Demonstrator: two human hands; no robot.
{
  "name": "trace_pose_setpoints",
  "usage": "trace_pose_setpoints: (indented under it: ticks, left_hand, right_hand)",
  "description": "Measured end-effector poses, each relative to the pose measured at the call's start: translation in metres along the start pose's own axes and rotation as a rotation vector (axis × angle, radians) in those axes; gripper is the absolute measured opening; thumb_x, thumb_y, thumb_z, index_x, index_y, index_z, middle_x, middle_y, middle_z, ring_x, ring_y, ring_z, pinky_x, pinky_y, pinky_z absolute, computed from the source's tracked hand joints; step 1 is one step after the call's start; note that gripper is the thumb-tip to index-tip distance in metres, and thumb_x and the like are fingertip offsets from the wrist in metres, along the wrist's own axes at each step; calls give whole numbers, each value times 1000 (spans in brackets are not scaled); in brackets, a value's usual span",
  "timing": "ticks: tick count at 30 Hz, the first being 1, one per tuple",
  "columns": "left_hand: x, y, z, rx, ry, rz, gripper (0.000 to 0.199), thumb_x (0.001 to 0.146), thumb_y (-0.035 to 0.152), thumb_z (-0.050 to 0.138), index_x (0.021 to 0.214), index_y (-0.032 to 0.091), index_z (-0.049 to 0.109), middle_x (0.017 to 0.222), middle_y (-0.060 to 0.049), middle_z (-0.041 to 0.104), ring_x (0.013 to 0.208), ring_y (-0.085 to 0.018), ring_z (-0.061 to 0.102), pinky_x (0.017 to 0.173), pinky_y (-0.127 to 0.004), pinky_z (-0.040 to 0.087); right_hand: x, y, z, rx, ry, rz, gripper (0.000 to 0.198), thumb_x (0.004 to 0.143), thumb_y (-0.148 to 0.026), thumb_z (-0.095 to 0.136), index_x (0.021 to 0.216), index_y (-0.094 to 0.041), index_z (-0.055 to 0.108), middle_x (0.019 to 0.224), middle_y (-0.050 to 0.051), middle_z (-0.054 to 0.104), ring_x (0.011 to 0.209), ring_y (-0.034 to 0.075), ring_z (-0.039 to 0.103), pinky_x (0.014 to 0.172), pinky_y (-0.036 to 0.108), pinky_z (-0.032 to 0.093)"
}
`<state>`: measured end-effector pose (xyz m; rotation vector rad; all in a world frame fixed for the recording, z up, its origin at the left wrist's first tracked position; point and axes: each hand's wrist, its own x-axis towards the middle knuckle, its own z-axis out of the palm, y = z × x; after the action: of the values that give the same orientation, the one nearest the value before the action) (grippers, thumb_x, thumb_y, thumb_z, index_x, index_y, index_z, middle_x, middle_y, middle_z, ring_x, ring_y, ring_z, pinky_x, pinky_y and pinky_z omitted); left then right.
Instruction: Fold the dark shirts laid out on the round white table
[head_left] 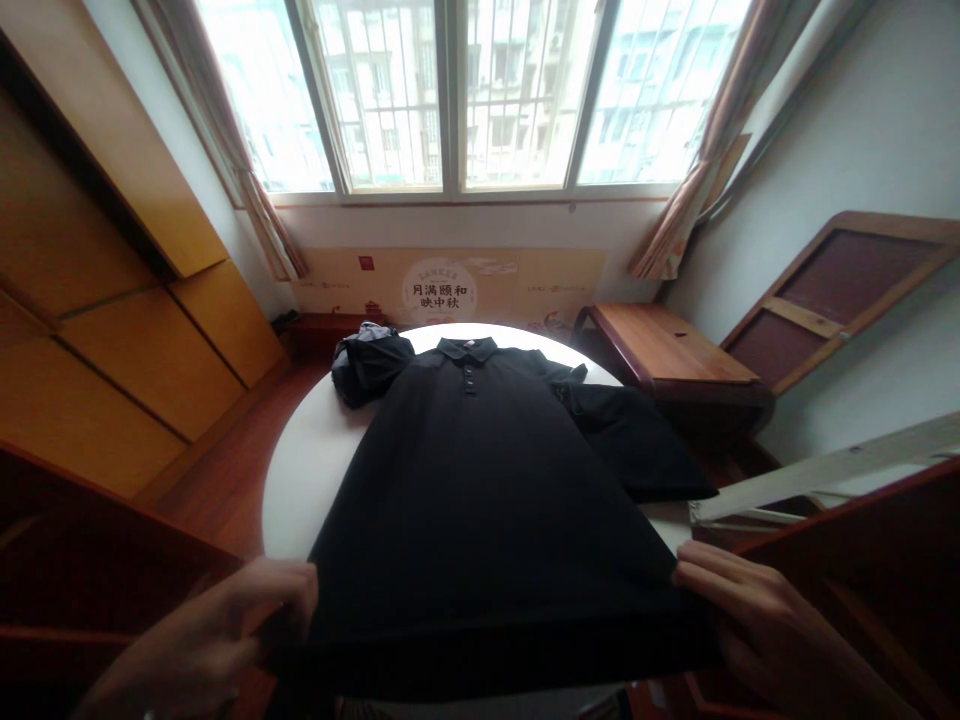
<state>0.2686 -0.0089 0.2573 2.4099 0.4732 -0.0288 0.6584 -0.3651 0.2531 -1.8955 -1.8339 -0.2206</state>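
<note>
A black polo shirt lies spread out front side up, its collar and buttons toward the window and its hem toward me. My left hand grips the hem's left corner, fingers closed on the cloth. At the opposite corner my right hand pinches the hem too. Between both hands the lower edge is stretched and hangs past the near side of the white round table. The thumbs are partly hidden.
A bundle of dark and grey clothes sits at the table's far left. Dark folded cloth lies at the right, beside the shirt. A wooden cabinet stands beyond, and a white metal frame is close on the right.
</note>
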Motion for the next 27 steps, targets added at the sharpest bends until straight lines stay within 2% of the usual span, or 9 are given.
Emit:
trace_pose_setpoints:
  ticks: [4, 7, 9, 12, 17, 19, 22, 24, 27]
  left_hand:
    - [9, 1, 5, -173, -296, -113, 33, 77, 19, 56, 106, 26, 70, 108, -1, 72, 99, -20, 65, 88, -27, 51]
    - [28, 5, -2, -158, -384, -98, 31, 80, 28, 65, 111, 25, 70, 106, -1, 73, 98, -19, 66, 87, -26, 52]
    - [50, 6, -9, -112, -292, -32, 27, 86, 36, 63, 108, 22, 71, 104, -3, 73, 96, -18, 66, 88, -26, 51]
    - [101, 0, -22, -27, -36, 84, 28, 92, 39, 57, 101, 18, 72, 98, -4, 73, 93, -18, 66, 88, -28, 51]
    - [217, -16, -44, 195, 422, 149, 24, 92, 25, 51, 101, 13, 70, 103, -9, 71, 96, -19, 66, 92, -29, 51]
    - [259, -15, -52, 348, 449, 178, 27, 93, 19, 47, 106, 11, 69, 112, -11, 69, 107, -20, 64, 101, -30, 47]
    - [310, -5, -59, 533, 353, 165, 33, 94, 14, 42, 117, 9, 66, 124, -13, 65, 118, -21, 59, 107, -29, 43]
    - [336, 1, -61, 577, 285, 151, 35, 93, 13, 44, 121, 10, 64, 128, -13, 64, 122, -21, 58, 107, -28, 41]
    - [368, 2, -60, 615, 223, 99, 36, 93, 13, 46, 124, 12, 64, 131, -13, 64, 125, -21, 56, 108, -27, 40]
  right_hand:
    - [8, 5, 15, 41, -128, 137, 30, 76, -2, 44, 83, -22, 65, 83, 5, 70, 73, 19, 69, 66, 27, 56]
    - [19, 0, 18, 191, -258, 137, 22, 89, -16, 53, 102, -22, 69, 100, 7, 73, 89, 20, 71, 80, 29, 58]
    - [31, -3, 15, 331, -349, 106, 24, 92, -31, 60, 114, -24, 68, 110, 8, 72, 97, 21, 70, 86, 31, 57]
    - [59, 2, 19, 427, -380, 108, 31, 94, -43, 59, 113, -21, 69, 109, 9, 73, 99, 22, 69, 88, 33, 56]
    - [134, 22, 54, 265, -372, 104, 28, 95, -37, 58, 109, -15, 69, 102, 10, 71, 94, 20, 67, 87, 33, 52]
    - [163, 21, 69, 184, -425, 70, 22, 94, -29, 58, 105, -15, 70, 102, 10, 72, 90, 19, 66, 82, 29, 51]
    - [186, 7, 86, 111, -548, 35, 14, 89, -24, 63, 86, -15, 73, 82, 6, 72, 67, 14, 62, 63, 22, 46]
    - [183, -8, 94, 127, -692, 1, 16, 85, -28, 68, 77, -15, 73, 66, 2, 68, 53, 10, 54, 51, 21, 40]
    - [158, -34, 99, 213, -946, -68, 23, 85, -39, 69, 85, -17, 76, 65, 0, 68, 52, 10, 55, 45, 19, 33]
